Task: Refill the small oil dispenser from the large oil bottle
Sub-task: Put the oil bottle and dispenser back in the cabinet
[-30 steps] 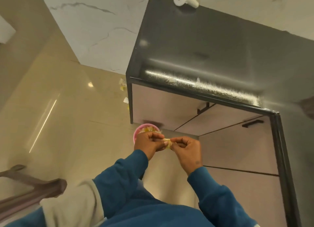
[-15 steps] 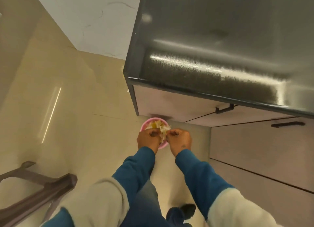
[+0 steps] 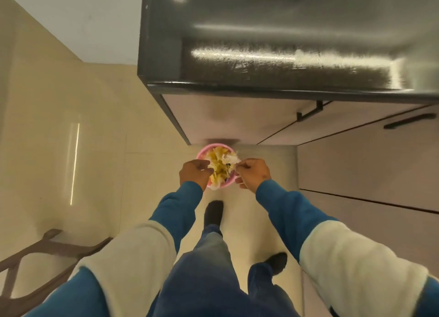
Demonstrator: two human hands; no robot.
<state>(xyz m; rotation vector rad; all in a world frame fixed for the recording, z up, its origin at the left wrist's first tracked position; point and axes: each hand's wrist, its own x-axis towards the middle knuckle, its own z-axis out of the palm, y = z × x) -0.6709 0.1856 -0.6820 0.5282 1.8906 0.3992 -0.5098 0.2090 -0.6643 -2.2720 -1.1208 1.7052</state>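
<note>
Neither the large oil bottle nor the small oil dispenser is in view. I look straight down at a pink bin (image 3: 202, 153) on the floor, heaped with yellow and white scraps. Both hands hover just above it, a little apart. My left hand (image 3: 193, 174) is over the bin's left rim with its fingers loosely curled and nothing visible in them. My right hand (image 3: 253, 174) is over the right rim, and its fingertips pinch a small pale scrap (image 3: 235, 166).
A dark glossy countertop (image 3: 285, 55) juts out above the bin, with pale cabinet fronts and black handles (image 3: 409, 121) below it on the right. Beige floor tiles (image 3: 95, 150) spread to the left. A brown wooden frame (image 3: 35, 257) stands at the lower left. My feet are below the bin.
My head tipped further down and I stepped closer to the bin. The hands, which together held a small pale piece, lowered over the bin and drew apart.
</note>
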